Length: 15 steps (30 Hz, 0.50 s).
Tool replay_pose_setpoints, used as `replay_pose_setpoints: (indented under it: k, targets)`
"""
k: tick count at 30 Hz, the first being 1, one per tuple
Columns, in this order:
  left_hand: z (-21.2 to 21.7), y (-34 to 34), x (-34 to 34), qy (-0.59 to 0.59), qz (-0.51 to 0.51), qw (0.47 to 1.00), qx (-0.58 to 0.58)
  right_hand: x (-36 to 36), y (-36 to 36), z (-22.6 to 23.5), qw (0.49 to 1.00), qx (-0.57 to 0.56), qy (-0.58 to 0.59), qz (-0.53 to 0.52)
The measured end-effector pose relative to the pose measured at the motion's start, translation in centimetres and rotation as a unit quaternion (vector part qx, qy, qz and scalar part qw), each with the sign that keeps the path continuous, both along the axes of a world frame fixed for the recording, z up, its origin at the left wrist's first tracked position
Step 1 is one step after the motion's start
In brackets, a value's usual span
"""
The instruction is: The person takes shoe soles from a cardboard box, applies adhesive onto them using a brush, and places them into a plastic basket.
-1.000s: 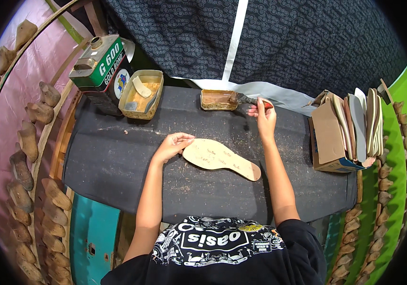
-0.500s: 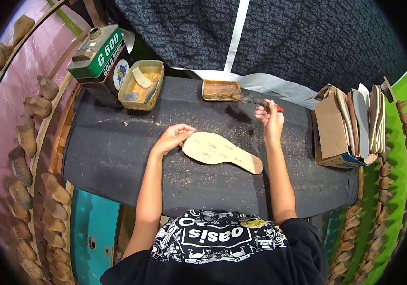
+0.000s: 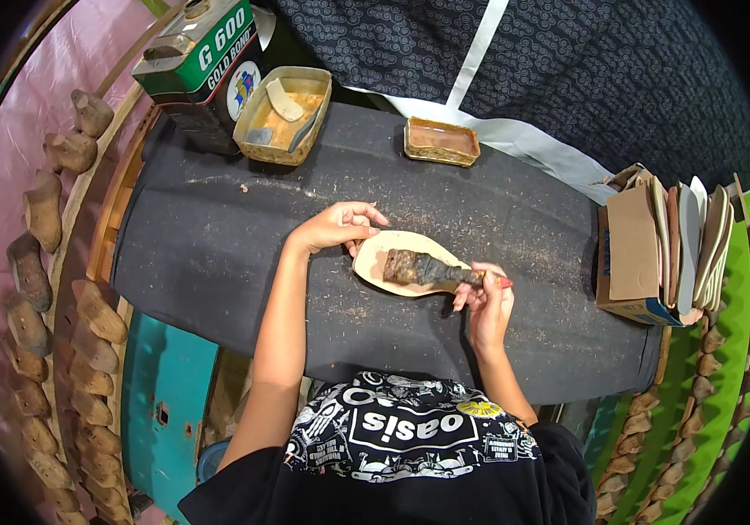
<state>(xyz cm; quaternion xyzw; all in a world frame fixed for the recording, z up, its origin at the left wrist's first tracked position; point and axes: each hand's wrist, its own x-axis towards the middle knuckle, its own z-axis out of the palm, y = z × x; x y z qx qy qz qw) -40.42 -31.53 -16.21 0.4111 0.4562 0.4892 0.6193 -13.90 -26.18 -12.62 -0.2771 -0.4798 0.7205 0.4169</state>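
My left hand (image 3: 333, 229) pinches the upper left edge of a cream shoe insole (image 3: 370, 251) at its wide end. With its fingers closed round the handle, my right hand (image 3: 488, 308) holds a dark, caked paintbrush (image 3: 420, 269) with a reddish handle end. The bristles lie over the insole's wide part, and a wet-looking tan patch shows beside them. Brush and right hand hide the insole's narrow end. Beyond both hands stands a small rectangular tub (image 3: 439, 156) of brown liquid, apart from them.
At the far left stand a green and black metal can (image 3: 204, 74) and a larger tub (image 3: 259, 156) with scraps inside. A cardboard box (image 3: 630, 254) of upright insoles is at the right. Wooden shoe lasts (image 3: 42, 210) line racks on both sides. Crumbs dot the black-covered table (image 3: 217, 254).
My right hand has brought the brush from the small tub down onto the insole. My left hand still holds the insole's edge. The whole view has shifted slightly.
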Motion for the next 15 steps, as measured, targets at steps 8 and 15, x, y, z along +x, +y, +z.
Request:
replay_pose_setpoints:
  k: [8, 15]
  targets:
    - [0.7, 0.1, 0.0, 0.011, -0.037, 0.999, 0.000, 0.2, -2.1, -1.4, 0.997, 0.069, -0.007, 0.017]
    - [0.4, 0.3, 0.1, 0.043, -0.039, 0.998, 0.000, 0.2, -2.3, -2.0, 0.996, 0.085, -0.004, 0.021]
